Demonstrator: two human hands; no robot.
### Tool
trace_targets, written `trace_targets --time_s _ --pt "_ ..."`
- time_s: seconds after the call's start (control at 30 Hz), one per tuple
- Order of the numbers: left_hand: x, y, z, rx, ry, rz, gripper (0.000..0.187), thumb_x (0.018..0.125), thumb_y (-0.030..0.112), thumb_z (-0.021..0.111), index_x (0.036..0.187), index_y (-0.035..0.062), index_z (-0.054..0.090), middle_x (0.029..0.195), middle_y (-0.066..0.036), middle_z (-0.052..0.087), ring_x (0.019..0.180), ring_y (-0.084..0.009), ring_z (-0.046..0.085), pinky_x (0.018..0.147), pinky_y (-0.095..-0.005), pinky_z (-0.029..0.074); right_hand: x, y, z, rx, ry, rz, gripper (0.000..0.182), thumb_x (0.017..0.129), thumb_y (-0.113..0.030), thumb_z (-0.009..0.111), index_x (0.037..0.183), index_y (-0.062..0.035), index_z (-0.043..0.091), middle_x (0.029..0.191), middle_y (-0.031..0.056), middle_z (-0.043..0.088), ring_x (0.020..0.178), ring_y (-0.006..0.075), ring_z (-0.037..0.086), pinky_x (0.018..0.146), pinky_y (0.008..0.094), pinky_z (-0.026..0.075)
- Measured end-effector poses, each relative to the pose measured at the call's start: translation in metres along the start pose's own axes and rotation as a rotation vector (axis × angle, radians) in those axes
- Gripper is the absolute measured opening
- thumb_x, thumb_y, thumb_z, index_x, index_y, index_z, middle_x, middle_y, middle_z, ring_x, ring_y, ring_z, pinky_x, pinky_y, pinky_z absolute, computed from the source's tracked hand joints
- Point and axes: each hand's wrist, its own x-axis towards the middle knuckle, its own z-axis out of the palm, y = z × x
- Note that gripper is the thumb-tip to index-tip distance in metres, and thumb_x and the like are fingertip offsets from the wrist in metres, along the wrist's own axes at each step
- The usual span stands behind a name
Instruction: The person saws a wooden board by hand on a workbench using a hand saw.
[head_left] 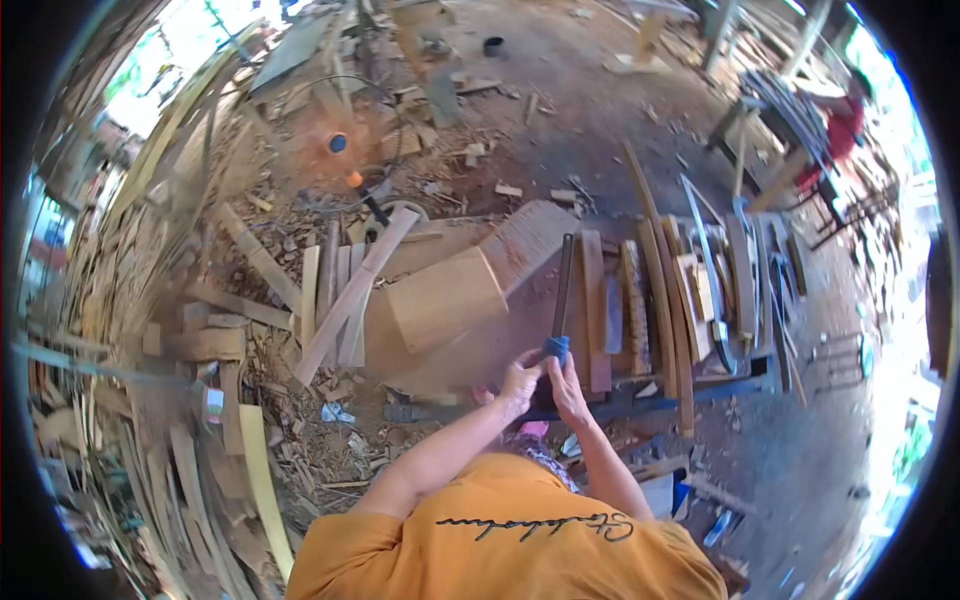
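Both hands meet at the near edge of a cluttered workbench (430, 370). My left hand (520, 384) is closed, its fingers at the blue-wrapped lower end of a long dark flat bar (564, 285). My right hand (567, 388) closes around that same blue end from the other side. The bar points away from me over the bench; whether it is a file or another tool cannot be made out. Left of it lies a broad pale wooden board (447, 300), with a darker plank (530, 243) behind. A brown wood strip (594, 300) lies just to its right.
Several wood strips and a bow-shaped saw (708, 270) cover the bench's right side. A fan with an orange blur (338, 144) stands beyond the bench. Scrap wood (200, 480) is piled at left. A person in red (845, 125) is at another table, far right.
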Motion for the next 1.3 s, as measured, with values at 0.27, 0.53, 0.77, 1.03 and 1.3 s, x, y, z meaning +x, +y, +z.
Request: trace_targets --time_s 0.27,0.53,0.77,1.03,1.3 --pt "0.008 0.080 -0.029 1.104 0.296 0.776 0.025 0.097 0.022 0.062 0.116 0.0068 0.067 0.114 -0.009 0.056 0.104 -0.0212 0.055 0.091 -0.0372 0.045 0.009 0.017 0.021 -0.378 0.237 0.092 0.027 0.099 -0.027 0.055 0.112 -0.0042 0.049 0.075 0.0258 0.063 0.076 0.0465 0.065 0.064 0.0494 0.048" --pt "0.092 0.132 -0.035 1.568 0.613 0.864 0.047 0.100 0.034 0.050 0.141 0.0117 0.048 0.147 -0.015 0.042 0.134 -0.0348 0.040 0.109 -0.0498 0.029 0.024 0.002 0.049 -0.531 0.131 -0.020 0.024 0.098 -0.024 0.056 0.105 -0.0043 0.044 0.084 0.0272 0.063 0.079 0.0494 0.061 0.066 0.0575 0.046" --pt "0.106 0.124 -0.038 1.873 0.760 0.661 0.055 0.101 0.040 0.041 0.152 0.0182 0.037 0.158 -0.012 0.031 0.145 -0.0383 0.024 0.113 -0.0546 0.021 0.044 0.005 0.038 -0.673 0.022 -0.091 0.021 0.096 -0.021 0.056 0.103 -0.0043 0.045 0.082 0.0223 0.064 0.076 0.0433 0.064 0.066 0.0527 0.051" --pt "0.100 0.127 -0.035 1.902 0.708 0.707 0.054 0.101 0.039 0.042 0.151 0.0177 0.038 0.157 -0.013 0.032 0.143 -0.0379 0.025 0.113 -0.0550 0.020 0.052 0.018 0.026 -0.565 -0.125 -0.116 0.018 0.094 -0.018 0.055 0.104 -0.0054 0.045 0.084 0.0243 0.064 0.078 0.0455 0.063 0.068 0.0547 0.048" --pt "0.101 0.129 -0.045 1.879 0.600 0.698 0.067 0.096 0.046 0.053 0.152 0.0141 0.034 0.158 -0.016 0.026 0.146 -0.0408 0.019 0.114 -0.0569 0.017 0.104 -0.001 0.048 -0.526 0.087 0.031 0.032 0.094 -0.022 0.057 0.122 -0.0093 0.047 0.088 0.0263 0.066 0.083 0.0475 0.063 0.071 0.0557 0.049"
